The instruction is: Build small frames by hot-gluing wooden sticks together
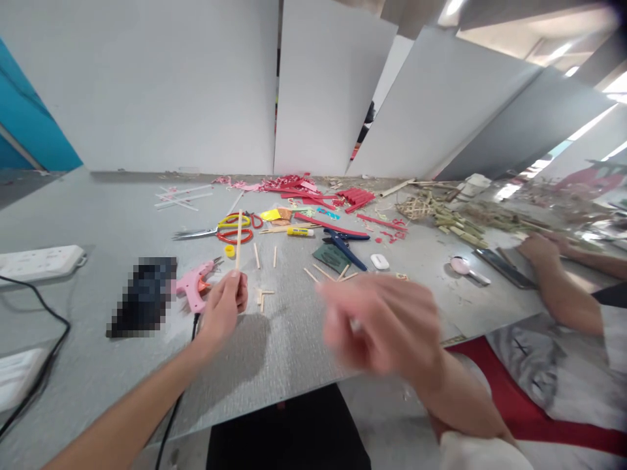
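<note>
My left hand (226,305) is closed round the lower end of a thin wooden stick (239,241), which points upward. Just left of that hand lies a pink glue gun (194,286) with a black cord. My right hand (385,323) hovers over the table's front part, smeared by motion, its fingers curled; whether it holds anything is hidden. Short cut sticks (264,293) lie joined or touching in a corner shape between the hands. Two more short sticks (257,256) lie behind them, and several others (337,274) rest beyond my right hand.
Behind are scissors (215,230), a yellow glue stick (300,232), dark blue pliers (345,247) and red paper scraps (294,186). A blurred-out dark object (144,297) and a power strip (39,262) lie left. A co-worker's arm (563,287) rests on the table at right.
</note>
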The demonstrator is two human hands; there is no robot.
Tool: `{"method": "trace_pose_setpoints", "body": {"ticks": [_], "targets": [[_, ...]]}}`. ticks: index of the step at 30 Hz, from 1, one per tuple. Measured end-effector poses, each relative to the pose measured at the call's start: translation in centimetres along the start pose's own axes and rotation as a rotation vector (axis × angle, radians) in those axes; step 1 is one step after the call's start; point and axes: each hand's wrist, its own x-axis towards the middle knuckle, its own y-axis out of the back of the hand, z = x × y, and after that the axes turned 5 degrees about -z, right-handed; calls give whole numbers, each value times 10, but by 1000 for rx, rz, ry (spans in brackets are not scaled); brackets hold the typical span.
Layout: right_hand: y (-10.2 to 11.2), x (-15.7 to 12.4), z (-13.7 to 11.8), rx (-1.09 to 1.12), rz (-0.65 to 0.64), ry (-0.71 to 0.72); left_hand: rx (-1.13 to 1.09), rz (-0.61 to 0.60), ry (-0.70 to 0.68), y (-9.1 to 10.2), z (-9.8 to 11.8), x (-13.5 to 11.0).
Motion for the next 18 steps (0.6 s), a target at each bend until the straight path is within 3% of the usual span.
{"method": "trace_pose_setpoints", "body": {"ticks": [2, 5, 7, 9, 14, 18], "targets": [[-23, 18, 52, -163, -78, -127, 8, -18, -4, -1, 0, 0], [-52, 31, 143, -341, -431, -536, 13, -47, -2, -1, 0, 0], [-64, 24, 194, -303, -745, -723, 18, -60, 0, -1, -1, 1], [-72, 4, 230, -244, -895, -750, 24, -68, 1, -1, -1, 1], [-84, -56, 262, -92, -1075, -657, 35, -57, 11, 0, -2, 2], [-88, -75, 274, 2, -1122, -574, 23, -24, 21, 2, -5, 6]]}}
